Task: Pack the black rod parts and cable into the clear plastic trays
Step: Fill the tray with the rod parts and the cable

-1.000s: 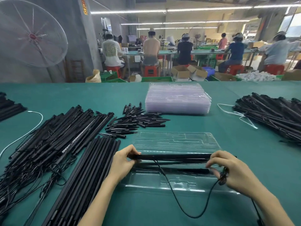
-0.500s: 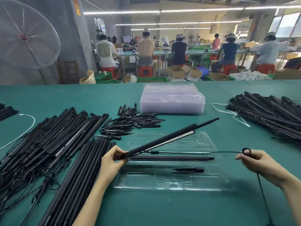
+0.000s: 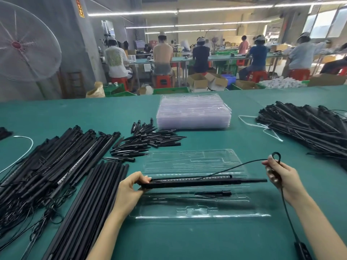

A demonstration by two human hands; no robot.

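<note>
your left hand (image 3: 129,186) pinches the near end of a black rod (image 3: 202,182) between thumb and fingers, holding it level just above the middle of the open clear tray (image 3: 199,212) on the green bench (image 3: 187,239). your right hand (image 3: 279,175) has its fingers curled round the cable (image 3: 234,166), with a small loop standing above the fingertips; the cable runs from the rod's far part to that hand and then drops toward a black block (image 3: 303,250) at the lower edge of the view.

by my reading the tray is partly filled: a short black spike piece (image 3: 214,193) already lies in a slot nearer to you, and a thin dark rod seems to lie along a slot beside it. the rod you hold is not yet seated, and the cable is not yet coiled into any pocket. much is left beyond this tray: the stack of empty trays (image 3: 193,111) waits at the far middle, the piles of rods (image 3: 56,166) lie to your left, the small spikes (image 3: 148,141) lie past them, and another heap (image 3: 308,132) sits to your right.

the tray's slots are hard to make out through the glare on the clear plastic, so i cannot tell which slot the rod belongs in. the block on the cable is cut off by the frame, and your palm hides how much cable is gathered.
</note>
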